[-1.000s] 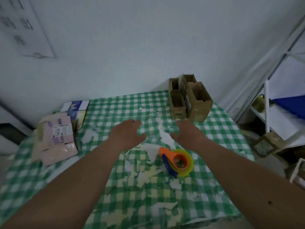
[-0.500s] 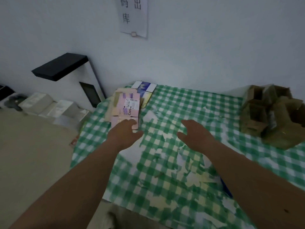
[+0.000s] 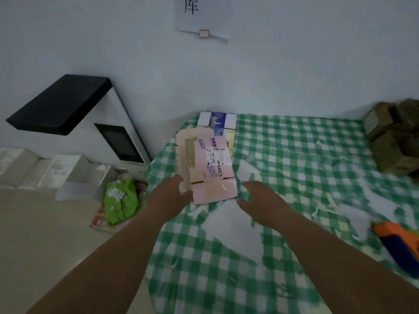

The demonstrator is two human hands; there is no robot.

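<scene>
Pink flattened carton (image 3: 210,168) lies on top of a small stack at the left edge of the desk (image 3: 294,155), straight ahead of both my hands. Its long axis runs away from me, tilted a little. My left hand (image 3: 169,198) is the nearer one: its fingers are loosely spread and hold nothing, with the tips at the carton's near left corner, though I cannot tell if they touch. My right hand (image 3: 260,200) hovers with relaxed, spread fingers just beside the near right corner, apart from it. I judge the pickup starts from the left, under the near flap.
</scene>
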